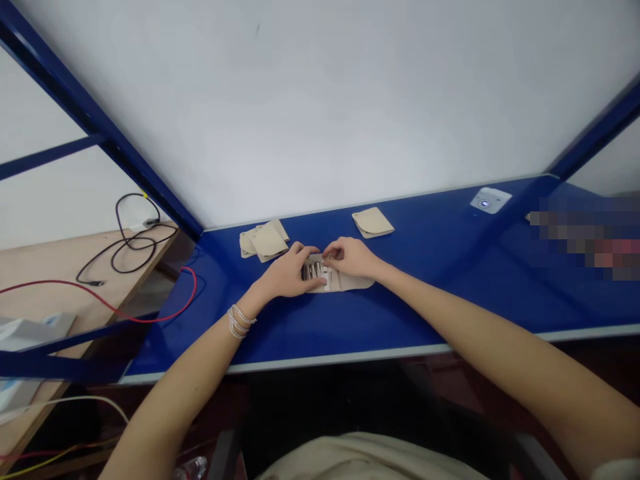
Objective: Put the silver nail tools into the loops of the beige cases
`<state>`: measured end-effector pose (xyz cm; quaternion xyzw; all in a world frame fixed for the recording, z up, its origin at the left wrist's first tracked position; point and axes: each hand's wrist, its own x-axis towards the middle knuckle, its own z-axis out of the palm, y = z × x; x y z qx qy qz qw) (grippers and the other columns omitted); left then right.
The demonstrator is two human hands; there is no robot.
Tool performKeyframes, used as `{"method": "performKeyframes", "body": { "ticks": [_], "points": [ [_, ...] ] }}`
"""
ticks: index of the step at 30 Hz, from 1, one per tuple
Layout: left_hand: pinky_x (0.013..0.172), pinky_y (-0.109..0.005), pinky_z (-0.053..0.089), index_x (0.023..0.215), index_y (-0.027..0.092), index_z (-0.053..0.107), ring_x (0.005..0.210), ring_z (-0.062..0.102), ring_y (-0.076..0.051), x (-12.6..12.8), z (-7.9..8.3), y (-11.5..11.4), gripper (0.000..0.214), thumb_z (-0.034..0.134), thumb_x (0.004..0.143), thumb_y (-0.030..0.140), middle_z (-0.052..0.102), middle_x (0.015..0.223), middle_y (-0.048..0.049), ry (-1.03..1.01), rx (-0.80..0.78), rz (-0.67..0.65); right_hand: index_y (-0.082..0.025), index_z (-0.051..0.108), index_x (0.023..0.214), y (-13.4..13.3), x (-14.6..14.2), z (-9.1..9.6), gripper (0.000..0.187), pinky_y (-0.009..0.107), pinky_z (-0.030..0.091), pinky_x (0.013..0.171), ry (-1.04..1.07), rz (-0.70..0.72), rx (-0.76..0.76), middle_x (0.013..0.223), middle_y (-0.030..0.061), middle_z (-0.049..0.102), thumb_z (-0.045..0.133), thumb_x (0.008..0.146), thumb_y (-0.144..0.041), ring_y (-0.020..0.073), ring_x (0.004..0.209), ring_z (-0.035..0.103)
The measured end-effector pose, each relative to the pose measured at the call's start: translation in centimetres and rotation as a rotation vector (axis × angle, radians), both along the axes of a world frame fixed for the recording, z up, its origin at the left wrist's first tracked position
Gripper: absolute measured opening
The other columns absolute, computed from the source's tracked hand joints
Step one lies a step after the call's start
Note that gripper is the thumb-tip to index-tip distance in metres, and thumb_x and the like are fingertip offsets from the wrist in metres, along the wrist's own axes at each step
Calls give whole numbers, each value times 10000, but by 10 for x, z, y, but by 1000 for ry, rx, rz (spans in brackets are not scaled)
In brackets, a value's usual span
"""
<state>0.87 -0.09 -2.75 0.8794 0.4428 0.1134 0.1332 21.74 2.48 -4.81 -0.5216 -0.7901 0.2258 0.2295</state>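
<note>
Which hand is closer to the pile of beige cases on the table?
Left. The left hand is just right of the pile of beige cases; the right hand is farther right, at the open case.

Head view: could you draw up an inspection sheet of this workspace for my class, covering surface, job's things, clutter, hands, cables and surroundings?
Surface: glossy blue tabletop, pale-edged.
Job's things: open beige flat case with slim silvery metal pieces.
Clutter: overlapping folded beige cases, left; another folded beige case beyond the hands; white rectangular device, right.
Hands: left hand across the open case's left part; right hand bent over its middle; grip unclear.
Cables: black looped cable on pale wooden table, left; red cable nearby.
Surroundings: white wall, blue metal frame.
</note>
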Motion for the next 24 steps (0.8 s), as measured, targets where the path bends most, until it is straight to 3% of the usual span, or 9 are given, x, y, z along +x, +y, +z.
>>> {"method": "performKeyframes", "body": {
  "ticks": [12,24],
  "points": [
    [947,-472,510,1381,170,474,998,632,-294,4,3,-6,779,646,780,635,490,1251,-144,29,10,28,-210,799,986,0,0,-2,255,257,438,713,3,3,36,891,47,738,617,827,-290,154,773,625],
    [939,-464,509,1380,171,485,985,627,-286,5,3,-5,770,665,776,613,493,1246,-140,25,-3,30,-194,802,974,-1,-2,4,230,239,444,690,11,-24,-42,900,46,752,678,801,-281,146,770,637]
  ]
}}
